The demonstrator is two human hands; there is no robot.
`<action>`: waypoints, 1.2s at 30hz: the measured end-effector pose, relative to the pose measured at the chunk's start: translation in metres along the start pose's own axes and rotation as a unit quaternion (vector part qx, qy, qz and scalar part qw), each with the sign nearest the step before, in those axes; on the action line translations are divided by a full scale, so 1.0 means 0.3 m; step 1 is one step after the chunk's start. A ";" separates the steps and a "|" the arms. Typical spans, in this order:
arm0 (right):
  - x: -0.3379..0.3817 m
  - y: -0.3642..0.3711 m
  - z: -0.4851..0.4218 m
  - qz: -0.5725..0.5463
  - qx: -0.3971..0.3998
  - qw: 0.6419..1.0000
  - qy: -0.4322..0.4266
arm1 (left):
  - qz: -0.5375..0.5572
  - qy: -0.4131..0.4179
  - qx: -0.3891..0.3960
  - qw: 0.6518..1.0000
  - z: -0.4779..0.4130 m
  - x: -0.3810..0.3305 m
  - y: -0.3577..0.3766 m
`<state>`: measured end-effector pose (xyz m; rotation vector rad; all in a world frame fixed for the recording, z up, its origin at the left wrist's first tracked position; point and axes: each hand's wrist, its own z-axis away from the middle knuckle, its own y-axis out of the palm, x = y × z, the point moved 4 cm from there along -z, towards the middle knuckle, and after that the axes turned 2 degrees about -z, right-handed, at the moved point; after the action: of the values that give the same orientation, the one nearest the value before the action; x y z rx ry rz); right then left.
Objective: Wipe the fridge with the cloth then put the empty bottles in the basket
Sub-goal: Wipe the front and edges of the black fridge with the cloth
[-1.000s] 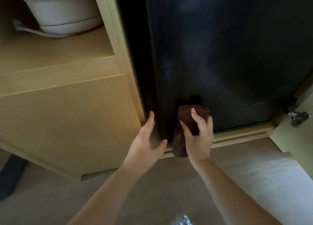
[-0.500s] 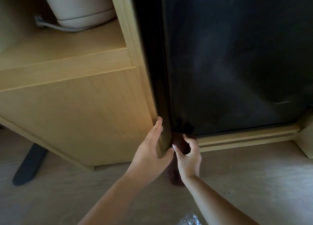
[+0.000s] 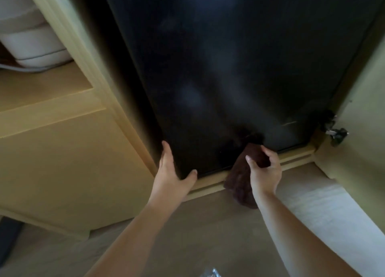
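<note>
The black fridge (image 3: 239, 68) stands built into a light wooden cabinet and fills the upper middle of the head view. My right hand (image 3: 264, 170) grips a dark brown cloth (image 3: 239, 180) and presses its top against the bottom edge of the fridge door; the rest of the cloth hangs down over the wooden plinth. My left hand (image 3: 170, 168) clasps the door's lower left corner, fingers on the side edge, thumb on the front. A bit of clear crinkled plastic (image 3: 210, 273), maybe a bottle, shows at the bottom edge. No basket is visible.
A wooden cabinet (image 3: 62, 162) with a shelf holding a white appliance (image 3: 31, 41) stands to the left. An open cabinet door with a metal hinge (image 3: 335, 131) is at the right. Below lies a pale floor (image 3: 208, 231), with a dark object (image 3: 8, 239) at far left.
My right hand slid the cloth down to the door's lower left corner, then rightwards along the bottom edge. My left hand stayed on the lower left corner. The camera shifted.
</note>
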<state>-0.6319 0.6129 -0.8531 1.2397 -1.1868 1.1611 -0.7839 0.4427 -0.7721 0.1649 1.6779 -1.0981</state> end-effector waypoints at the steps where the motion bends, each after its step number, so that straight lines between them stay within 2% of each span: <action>1: 0.017 -0.011 -0.017 -0.013 -0.004 1.000 -0.003 | -0.002 -0.002 0.003 1.000 -0.006 0.000 0.003; 5: 0.099 0.010 -0.017 -0.057 0.020 0.997 -0.056 | -0.031 0.005 0.014 0.999 -0.009 0.014 0.009; 12: 0.108 0.112 0.102 -0.051 0.121 0.983 -0.128 | -0.054 0.018 0.018 0.998 -0.007 0.017 0.006; 15: 0.034 0.133 0.150 -0.006 0.160 0.981 -0.107 | -0.059 0.019 0.017 0.998 -0.006 0.011 0.011; 20: -0.115 0.140 0.198 0.058 0.232 0.971 0.000 | -0.048 0.012 0.035 0.998 -0.003 0.008 0.001; 22: -0.111 0.125 0.187 0.059 0.221 0.974 0.006 | -0.040 0.009 0.042 0.998 -0.002 0.010 -0.004; 25: -0.020 0.092 0.133 0.004 0.139 0.990 -0.007 | -0.031 0.002 0.046 0.998 -0.006 0.016 -0.009; 28: 0.131 0.072 0.068 -0.065 0.072 0.993 -0.064 | -0.008 -0.009 0.056 0.998 -0.008 0.020 -0.011; 31: 0.227 0.091 0.060 -0.043 0.066 0.989 -0.125 | -0.001 -0.015 0.059 0.998 -0.011 0.016 -0.014; 36: 0.132 0.141 0.142 -0.014 0.093 0.995 -0.045 | -0.009 -0.005 0.065 0.998 -0.011 0.001 -0.019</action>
<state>-0.6726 0.5698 -0.8120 1.4581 -1.1425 1.2288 -0.7897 0.4416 -0.7691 0.2276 1.6027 -1.2207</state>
